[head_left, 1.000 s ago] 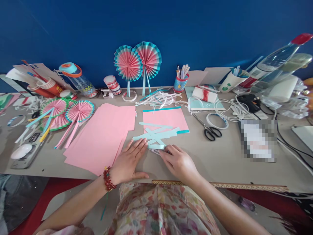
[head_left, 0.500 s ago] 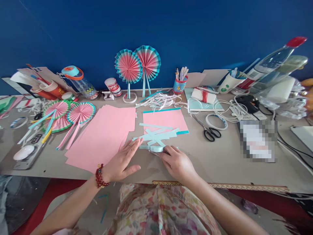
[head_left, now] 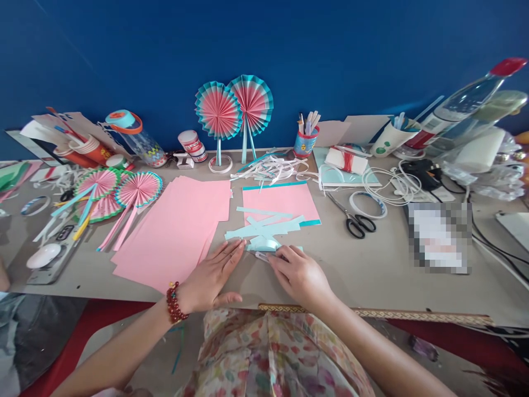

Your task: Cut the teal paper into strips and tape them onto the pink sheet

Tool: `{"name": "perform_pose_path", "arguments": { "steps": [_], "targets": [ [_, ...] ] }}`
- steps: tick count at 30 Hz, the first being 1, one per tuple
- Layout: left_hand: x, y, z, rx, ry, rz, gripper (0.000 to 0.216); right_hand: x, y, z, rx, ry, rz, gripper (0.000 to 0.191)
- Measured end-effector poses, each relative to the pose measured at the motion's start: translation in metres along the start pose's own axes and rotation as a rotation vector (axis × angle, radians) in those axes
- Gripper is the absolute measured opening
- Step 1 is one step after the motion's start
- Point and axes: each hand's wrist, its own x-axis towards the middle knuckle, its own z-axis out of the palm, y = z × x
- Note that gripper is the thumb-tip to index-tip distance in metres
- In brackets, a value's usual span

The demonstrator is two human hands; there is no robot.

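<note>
My left hand [head_left: 211, 274] lies flat on the table with fingers stretched out, its fingertips beside a light blue paper strip [head_left: 264, 244]. That strip is curled up at the near end of a loose pile of blue strips [head_left: 264, 225]. My right hand [head_left: 300, 273] rests just right of the strip, its fingers curled onto the strip's end. The pile partly covers a pink sheet with teal edges [head_left: 281, 201]. A red bead bracelet [head_left: 174, 302] is on my left wrist.
A stack of pink paper [head_left: 173, 231] lies to the left, with finished paper fans [head_left: 118, 193] beyond it and two standing fans [head_left: 233, 107] at the wall. Black scissors [head_left: 353, 218] and a tape ring [head_left: 367, 204] lie to the right. Cables, bottles and cups crowd the far right.
The blue strip under my fingers has curled up higher. My left hand slid back toward the strip after drawing away a little. My right hand barely moved.
</note>
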Motion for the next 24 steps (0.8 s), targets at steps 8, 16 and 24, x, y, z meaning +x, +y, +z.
{"name": "perform_pose_path", "arguments": {
  "steps": [8,16,24],
  "targets": [
    [0.0,0.0,0.0,-0.009,0.002,-0.001,0.095,0.0,0.002,0.0,0.009,-0.028,-0.005,0.027],
    [-0.001,0.001,0.002,-0.029,0.009,-0.02,0.094,-0.004,0.003,-0.002,0.019,-0.017,-0.001,0.026],
    [-0.008,-0.002,-0.01,-0.116,0.206,-0.119,0.07,0.0,0.014,-0.001,0.002,-0.061,-0.05,0.024]
  ]
}}
